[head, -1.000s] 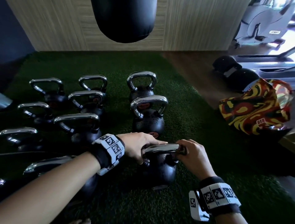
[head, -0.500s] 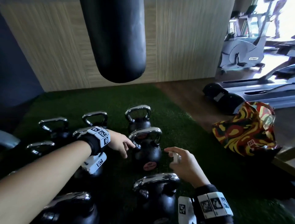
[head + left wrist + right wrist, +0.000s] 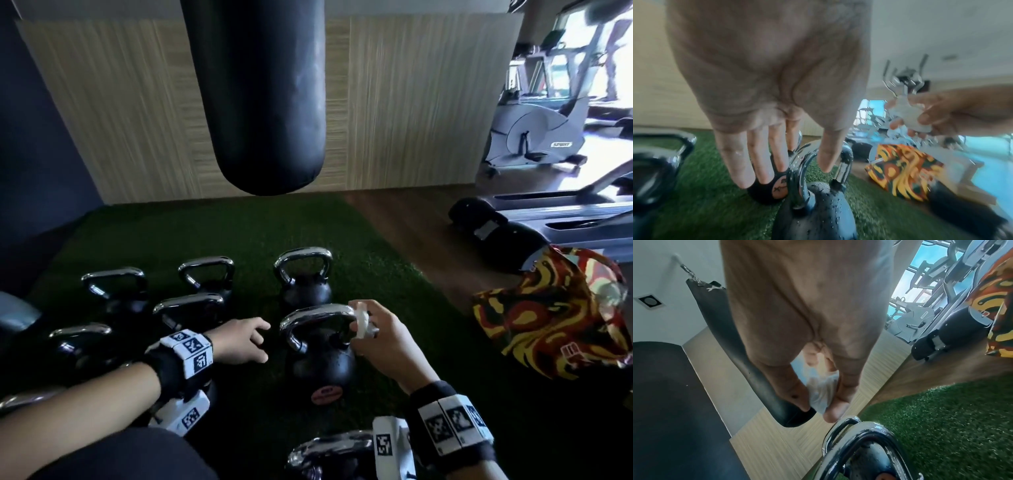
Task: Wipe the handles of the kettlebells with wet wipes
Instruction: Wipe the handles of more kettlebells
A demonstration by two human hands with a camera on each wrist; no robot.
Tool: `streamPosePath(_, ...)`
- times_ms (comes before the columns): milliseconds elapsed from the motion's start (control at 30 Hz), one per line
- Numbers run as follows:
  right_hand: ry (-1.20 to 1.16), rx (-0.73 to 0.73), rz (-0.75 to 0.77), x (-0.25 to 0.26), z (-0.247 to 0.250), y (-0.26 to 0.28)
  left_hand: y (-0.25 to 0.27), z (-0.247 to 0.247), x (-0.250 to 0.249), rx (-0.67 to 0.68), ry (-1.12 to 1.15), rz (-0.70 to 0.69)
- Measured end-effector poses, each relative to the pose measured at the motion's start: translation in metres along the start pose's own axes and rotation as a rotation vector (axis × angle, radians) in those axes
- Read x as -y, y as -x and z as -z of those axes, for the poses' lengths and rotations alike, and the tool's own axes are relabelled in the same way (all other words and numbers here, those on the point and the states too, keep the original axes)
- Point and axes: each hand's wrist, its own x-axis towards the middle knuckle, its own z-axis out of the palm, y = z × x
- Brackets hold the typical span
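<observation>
Two hands flank the near kettlebell [image 3: 320,356] on the turf [image 3: 376,274]: left hand [image 3: 239,341] loose-fingered and empty, right hand [image 3: 383,337] pinching a crumpled wet wipe [image 3: 362,323] at its chrome handle [image 3: 317,317]. Wiping seems about to start; next, wrap and rub along the bar, then the farther kettlebells

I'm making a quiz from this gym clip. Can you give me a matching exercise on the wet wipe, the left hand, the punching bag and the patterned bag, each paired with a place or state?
Things:
1. wet wipe
2. left hand
3. punching bag
4. patterned bag

Places or states:
A. hangs above the far end of the green turf
B. lies on the floor to the right of the turf
C. crumpled in the right hand, at the right end of a kettlebell handle
D. open, fingers straight, just left of that kettlebell handle

Pairs: 1-C, 2-D, 3-A, 4-B
</observation>
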Motion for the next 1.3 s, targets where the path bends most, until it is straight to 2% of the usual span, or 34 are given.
streamPosePath(67,-0.037,-0.023,-0.048,-0.012,-0.002,-0.016,-0.025,-0.022,0.011,-0.052,0.157,0.050)
streamPosePath(200,-0.034,-0.044,-0.038,-0.032,-0.006,-0.046,-0.060,-0.061,0.023,-0.104,0.382,0.138)
streamPosePath(367,-0.111,-0.056,-0.015,-0.043,-0.017,-0.079,-0.090,-0.101,0.030,-0.186,0.449,0.148)
streamPosePath(600,0.202,-0.131,0.308,-0.035,-0.047,-0.103,-0.125,-0.144,0.014,-0.181,0.595,0.100)
streamPosePath(700,0.284,-0.036,0.390,-0.031,-0.058,-0.113,-0.134,-0.146,0.005,-0.178,0.628,0.046)
streamPosePath(767,0.404,0.070,0.455,-0.032,-0.064,-0.114,-0.136,-0.143,0.006,-0.153,0.611,0.051)
streamPosePath(833,0.489,0.109,0.486,-0.037,-0.069,-0.111,-0.138,-0.142,0.007,-0.161,0.626,0.066)
streamPosePath(1033,0.573,-0.053,0.394,-0.055,-0.058,-0.113,-0.144,-0.141,0.009,-0.120,0.585,0.016)
streamPosePath(1167,0.609,-0.030,0.462,-0.047,-0.073,-0.107,-0.146,-0.140,0.010,-0.110,0.567,0.034)
streamPosePath(1233,0.524,-0.044,0.483,-0.053,-0.067,-0.108,-0.144,-0.139,0.009,-0.104,0.569,0.067)
streamPosePath(1300,0.398,-0.120,0.453,-0.064,-0.055,-0.111,-0.141,-0.138,0.007,-0.107,0.573,0.077)
